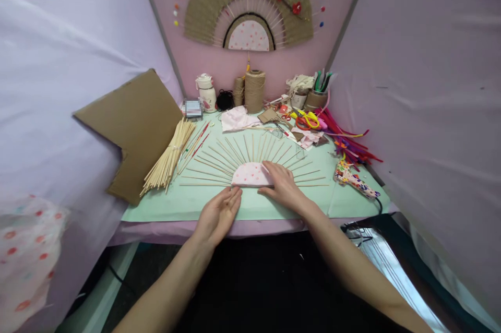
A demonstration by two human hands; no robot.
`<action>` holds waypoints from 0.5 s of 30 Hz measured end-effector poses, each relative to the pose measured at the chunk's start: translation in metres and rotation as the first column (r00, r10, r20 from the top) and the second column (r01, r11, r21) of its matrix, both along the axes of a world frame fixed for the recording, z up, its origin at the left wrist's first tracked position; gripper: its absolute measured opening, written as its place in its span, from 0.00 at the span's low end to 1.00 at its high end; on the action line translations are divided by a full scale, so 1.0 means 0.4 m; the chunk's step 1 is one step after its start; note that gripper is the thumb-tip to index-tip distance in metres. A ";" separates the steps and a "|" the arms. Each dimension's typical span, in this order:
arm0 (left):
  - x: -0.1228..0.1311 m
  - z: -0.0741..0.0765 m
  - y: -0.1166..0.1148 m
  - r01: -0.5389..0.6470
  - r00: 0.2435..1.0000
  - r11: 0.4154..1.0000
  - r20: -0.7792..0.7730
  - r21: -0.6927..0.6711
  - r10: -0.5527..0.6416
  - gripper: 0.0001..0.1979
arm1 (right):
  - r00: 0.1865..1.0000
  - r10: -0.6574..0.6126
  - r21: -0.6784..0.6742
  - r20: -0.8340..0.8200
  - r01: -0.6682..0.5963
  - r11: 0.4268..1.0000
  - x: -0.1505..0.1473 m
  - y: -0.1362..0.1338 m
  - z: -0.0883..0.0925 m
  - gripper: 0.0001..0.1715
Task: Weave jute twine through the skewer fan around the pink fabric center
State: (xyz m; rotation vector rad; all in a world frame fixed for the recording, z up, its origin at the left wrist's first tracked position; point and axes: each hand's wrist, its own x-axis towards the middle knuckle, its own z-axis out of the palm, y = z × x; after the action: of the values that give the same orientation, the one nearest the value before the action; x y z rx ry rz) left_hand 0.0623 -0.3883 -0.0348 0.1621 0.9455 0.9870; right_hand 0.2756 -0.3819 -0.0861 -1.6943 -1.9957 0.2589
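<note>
A half-round piece covered in white cloth with pink dots lies on the pale green tabletop. Thin wooden sticks fan out from its curved edge. My right hand rests on the right end of the half-round, fingers on top and thumb stretched along the near edge. By the near left corner, my left hand lies palm turned up, its fingers extended and holding nothing. Its fingertips are close to the straight edge; whether they touch it I cannot tell.
A bundle of sticks and cut cardboard lie left. Behind stand a white bottle and twine spools. Scissors, pipe cleaners and a patterned glue gun are right. A decorated fan hangs on the back wall.
</note>
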 end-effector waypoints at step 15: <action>0.091 -0.018 0.020 0.004 0.997 0.991 0.069 0.130 -0.014 0.07 | 0.995 0.098 0.041 -0.031 -0.097 0.994 0.035 -0.051 0.066 0.44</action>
State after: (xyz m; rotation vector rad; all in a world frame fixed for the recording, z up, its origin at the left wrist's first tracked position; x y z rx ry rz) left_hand 0.0987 -0.3801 -0.0421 0.2394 0.8160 1.0399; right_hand 0.2894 -0.4022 -0.0598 -1.5610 -2.0489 0.2772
